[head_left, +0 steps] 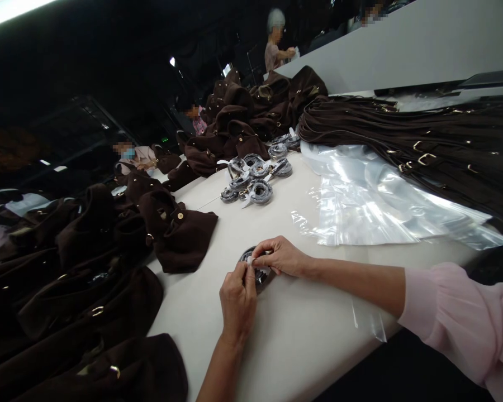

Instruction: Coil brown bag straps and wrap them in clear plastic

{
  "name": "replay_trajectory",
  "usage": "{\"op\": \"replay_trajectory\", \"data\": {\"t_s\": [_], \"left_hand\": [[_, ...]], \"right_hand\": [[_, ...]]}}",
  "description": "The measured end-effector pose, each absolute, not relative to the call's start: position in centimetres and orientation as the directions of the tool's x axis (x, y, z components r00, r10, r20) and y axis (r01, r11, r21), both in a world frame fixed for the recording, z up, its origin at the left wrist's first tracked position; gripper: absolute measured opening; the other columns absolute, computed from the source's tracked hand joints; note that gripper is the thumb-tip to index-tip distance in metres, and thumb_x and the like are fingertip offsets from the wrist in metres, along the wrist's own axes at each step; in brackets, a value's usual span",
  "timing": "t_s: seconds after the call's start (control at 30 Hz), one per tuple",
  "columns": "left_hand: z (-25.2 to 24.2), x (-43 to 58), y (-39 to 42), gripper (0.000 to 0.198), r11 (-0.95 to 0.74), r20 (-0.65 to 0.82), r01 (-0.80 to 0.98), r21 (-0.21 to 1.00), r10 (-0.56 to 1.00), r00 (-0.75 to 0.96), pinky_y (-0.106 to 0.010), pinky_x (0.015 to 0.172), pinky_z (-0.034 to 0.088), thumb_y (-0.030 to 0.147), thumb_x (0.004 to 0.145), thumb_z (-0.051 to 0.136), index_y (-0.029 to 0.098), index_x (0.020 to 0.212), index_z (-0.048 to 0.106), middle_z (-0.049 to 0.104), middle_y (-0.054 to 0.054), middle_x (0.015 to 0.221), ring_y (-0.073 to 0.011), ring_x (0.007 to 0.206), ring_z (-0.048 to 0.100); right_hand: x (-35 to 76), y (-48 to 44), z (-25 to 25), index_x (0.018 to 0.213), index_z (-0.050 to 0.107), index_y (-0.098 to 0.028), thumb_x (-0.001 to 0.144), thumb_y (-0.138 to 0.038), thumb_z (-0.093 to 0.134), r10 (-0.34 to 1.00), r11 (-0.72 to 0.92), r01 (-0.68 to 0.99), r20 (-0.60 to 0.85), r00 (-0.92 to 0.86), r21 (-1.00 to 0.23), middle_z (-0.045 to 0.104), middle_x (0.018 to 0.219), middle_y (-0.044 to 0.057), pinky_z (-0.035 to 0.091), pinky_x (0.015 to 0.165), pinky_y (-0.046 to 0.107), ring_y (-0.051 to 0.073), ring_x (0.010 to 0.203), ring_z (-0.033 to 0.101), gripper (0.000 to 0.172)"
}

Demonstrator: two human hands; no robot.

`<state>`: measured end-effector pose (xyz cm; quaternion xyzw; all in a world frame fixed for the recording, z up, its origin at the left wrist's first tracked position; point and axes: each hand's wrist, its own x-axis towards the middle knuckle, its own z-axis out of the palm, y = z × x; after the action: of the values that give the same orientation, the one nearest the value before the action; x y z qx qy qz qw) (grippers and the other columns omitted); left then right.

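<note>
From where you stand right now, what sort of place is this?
Probably a bag workshop or packing room. Dark brown bags are heaped on a long table, a thick bundle of buckled straps lies at the right, and small dark coils seem wrapped in clear plastic.

Held coil and coil pile: glossy clear plastic wrap. Handbags: matt, suede-like cloth. Straps: smooth, leather-look, low sheen; buckles shiny metal. Polybags: glossy, creased film. Tabletop: smooth, faint sheen. Sleeve: soft matt cloth.
</note>
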<state>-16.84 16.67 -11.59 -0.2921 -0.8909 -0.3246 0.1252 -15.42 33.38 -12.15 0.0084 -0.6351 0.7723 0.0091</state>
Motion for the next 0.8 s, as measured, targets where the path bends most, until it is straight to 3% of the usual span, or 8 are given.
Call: {"op": "replay_trajectory", "data": {"t_s": [0.13,0.27,0.5,0.67,0.8], "left_hand": [[-11.34,-16.58,16.72,0.021,0.553,0.437,0.580,0.599,0.381,-0.815,-0.027,0.071,0.045,0.033,0.094,0.048,0.021,0.081,0.060,0.064,-0.001,0.078,-0.0159,0.072,0.059],[-11.20,-16.72,16.60,0.016,0.526,0.364,0.495,0.691,0.338,-0.868,-0.027,0.068,0.048,0.034,0.091,0.054,0.021,0.088,0.063,0.069,-0.001,0.080,-0.0168,0.071,0.064],[-11.11,-16.78,16.80,0.017,0.494,0.296,0.392,0.776,0.263,-0.918,-0.025,0.067,0.049,0.037,0.089,0.057,0.021,0.085,0.064,0.069,0.001,0.077,-0.0154,0.070,0.065],[-11.44,-16.36,17.13,0.015,0.543,0.465,0.530,0.651,0.266,-0.844,-0.024,0.068,0.048,0.032,0.092,0.055,0.021,0.086,0.063,0.068,0.001,0.078,-0.0136,0.069,0.063],[-11.72,-16.21,17.37,0.013,0.557,0.673,0.723,0.408,0.352,-0.651,-0.023,0.071,0.048,0.022,0.094,0.051,0.017,0.089,0.062,0.067,-0.002,0.079,-0.0134,0.071,0.063]], "right_hand": [[-15.42,33.09,-12.25,0.072,0.073,-0.012,0.064,-0.029,0.077,0.043,-0.187,-0.019,0.011,-0.999,-0.982,0.056,0.053,-0.004,0.030,0.036,0.018,0.005,0.039,0.041,0.020],[-15.49,32.93,-12.65,0.077,0.075,-0.012,0.063,-0.028,0.079,0.041,-0.178,-0.017,0.010,-0.999,-0.984,0.061,0.058,-0.002,0.033,0.039,0.018,0.007,0.044,0.044,0.022],[-15.37,32.78,-12.41,0.071,0.070,-0.012,0.063,-0.024,0.079,0.074,-0.122,-0.078,0.070,-0.995,-0.989,0.065,0.066,0.000,0.045,0.057,0.021,0.012,0.064,0.056,0.016],[-15.55,32.83,-12.53,0.071,0.063,-0.015,0.063,-0.019,0.076,0.125,-0.044,-0.093,0.087,-0.988,-0.995,0.060,0.063,-0.004,0.043,0.055,0.019,0.010,0.061,0.054,0.015],[-15.62,32.85,-12.42,0.075,0.069,-0.014,0.065,-0.022,0.074,0.108,-0.029,-0.041,0.037,-0.993,-0.999,0.064,0.065,-0.001,0.044,0.057,0.021,0.012,0.062,0.056,0.013]]}}
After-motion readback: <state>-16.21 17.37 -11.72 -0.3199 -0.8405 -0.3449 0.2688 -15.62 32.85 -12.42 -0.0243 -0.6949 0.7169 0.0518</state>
